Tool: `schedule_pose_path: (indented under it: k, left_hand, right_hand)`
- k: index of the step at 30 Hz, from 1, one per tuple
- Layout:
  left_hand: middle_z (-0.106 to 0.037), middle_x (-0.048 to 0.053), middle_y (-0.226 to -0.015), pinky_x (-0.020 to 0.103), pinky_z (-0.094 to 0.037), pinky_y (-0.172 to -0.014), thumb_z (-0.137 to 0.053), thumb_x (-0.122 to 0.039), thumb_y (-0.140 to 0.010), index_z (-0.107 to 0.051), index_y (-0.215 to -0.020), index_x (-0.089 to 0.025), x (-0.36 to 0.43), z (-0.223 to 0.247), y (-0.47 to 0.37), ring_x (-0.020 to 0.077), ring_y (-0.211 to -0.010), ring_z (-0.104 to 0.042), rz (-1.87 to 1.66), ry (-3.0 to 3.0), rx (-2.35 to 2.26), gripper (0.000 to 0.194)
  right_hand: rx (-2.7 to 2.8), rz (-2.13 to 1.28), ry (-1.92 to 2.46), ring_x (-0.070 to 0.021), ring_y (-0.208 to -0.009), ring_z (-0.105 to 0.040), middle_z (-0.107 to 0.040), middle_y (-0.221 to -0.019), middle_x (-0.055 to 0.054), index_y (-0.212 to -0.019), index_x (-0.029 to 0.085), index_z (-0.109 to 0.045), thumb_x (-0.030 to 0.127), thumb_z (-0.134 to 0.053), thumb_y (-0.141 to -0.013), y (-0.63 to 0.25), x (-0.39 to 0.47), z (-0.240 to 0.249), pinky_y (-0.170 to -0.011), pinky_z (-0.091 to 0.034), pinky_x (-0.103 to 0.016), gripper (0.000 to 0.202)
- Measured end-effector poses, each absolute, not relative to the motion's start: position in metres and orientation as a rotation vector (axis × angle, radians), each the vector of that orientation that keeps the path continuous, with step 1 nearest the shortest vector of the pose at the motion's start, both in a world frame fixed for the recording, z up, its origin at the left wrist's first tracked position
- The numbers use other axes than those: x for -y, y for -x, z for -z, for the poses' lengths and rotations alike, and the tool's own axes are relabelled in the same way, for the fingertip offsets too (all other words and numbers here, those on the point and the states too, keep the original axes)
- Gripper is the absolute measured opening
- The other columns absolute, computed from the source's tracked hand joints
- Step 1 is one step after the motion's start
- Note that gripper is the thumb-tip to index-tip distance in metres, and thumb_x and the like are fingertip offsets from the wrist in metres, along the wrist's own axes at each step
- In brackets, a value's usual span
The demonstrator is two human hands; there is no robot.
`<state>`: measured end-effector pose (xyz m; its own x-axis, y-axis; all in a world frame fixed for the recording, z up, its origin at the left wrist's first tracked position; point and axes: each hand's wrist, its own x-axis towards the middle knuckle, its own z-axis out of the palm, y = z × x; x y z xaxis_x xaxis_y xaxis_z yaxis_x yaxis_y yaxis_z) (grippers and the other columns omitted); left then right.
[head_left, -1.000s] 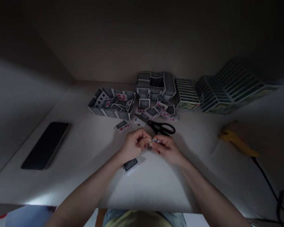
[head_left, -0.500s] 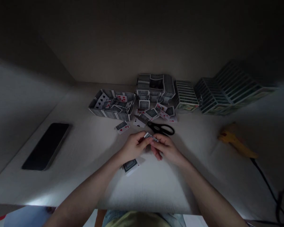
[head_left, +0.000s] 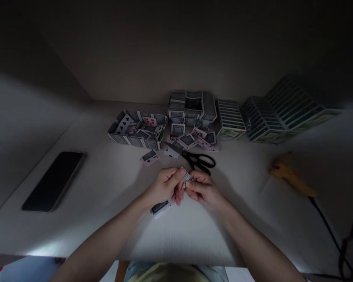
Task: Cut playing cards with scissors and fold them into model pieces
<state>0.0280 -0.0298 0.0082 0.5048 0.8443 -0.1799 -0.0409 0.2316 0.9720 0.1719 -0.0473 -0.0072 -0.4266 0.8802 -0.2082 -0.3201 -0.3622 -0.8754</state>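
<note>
Between my two hands is a small playing card piece (head_left: 187,178), its patterned back facing up. My left hand (head_left: 165,185) pinches it from the left, and my right hand (head_left: 204,188) grips its right edge; most of the piece is covered by fingers. Just beyond my fingers lie black-handled scissors (head_left: 204,159), blades pointing left among loose cards. A card with a dark back (head_left: 160,209) rests on the table under my left wrist. Another card (head_left: 150,157) with red hearts lies beyond my left hand.
An open box made of cards (head_left: 135,139) holds card pieces at the back left. A larger card-built structure (head_left: 191,107) and a striped stepped structure (head_left: 282,117) stand along the wall. A black phone (head_left: 54,181) lies left, a yellow glue gun (head_left: 292,176) with its cord right.
My hands have turned the card piece so more of its patterned back shows. Both hands have come slightly nearer to me, and my left fingers now curl beneath it.
</note>
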Motion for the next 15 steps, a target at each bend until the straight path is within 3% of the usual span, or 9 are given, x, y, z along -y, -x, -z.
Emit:
schedule_pose_path:
  k: [3,9,15]
  left_hand:
    - [-0.051,-0.002,-0.038,0.017,-0.030,-0.029,-0.040,-0.051,-0.082,-0.044,-0.055,-0.016,0.026,-0.008,-0.024,0.0075,-0.027,-0.045,-0.685,-1.159,-0.832,0.045]
    - [-0.048,-0.005,-0.040,0.017,-0.031,-0.032,-0.044,-0.052,-0.080,-0.046,-0.060,-0.016,0.014,0.001,-0.017,0.0060,-0.031,-0.045,-0.705,-1.247,-0.899,0.041]
    - [-0.051,-0.005,-0.054,0.019,-0.039,-0.041,-0.053,-0.045,-0.076,-0.047,-0.069,-0.016,0.008,0.004,-0.020,0.0061,-0.041,-0.048,-0.801,-1.228,-0.936,0.031]
  right_hand:
    - [0.968,-1.964,0.881,-0.0023,-0.027,-0.031,-0.049,-0.043,0.007,-0.073,0.014,-0.058,0.040,-0.063,-0.071,-0.172,0.048,0.005,-0.025,-0.018,-0.016,0.026]
    - [0.897,-2.075,0.909,-0.0068,-0.030,-0.048,-0.059,-0.054,0.000,-0.076,0.012,-0.059,0.056,-0.048,-0.077,-0.173,0.042,-0.004,-0.026,-0.035,-0.017,0.045]
    - [0.945,-1.965,0.984,-0.0052,-0.033,-0.049,-0.062,-0.059,0.000,-0.083,0.013,-0.058,0.044,-0.053,-0.080,-0.176,0.039,-0.002,-0.029,-0.036,-0.015,0.032]
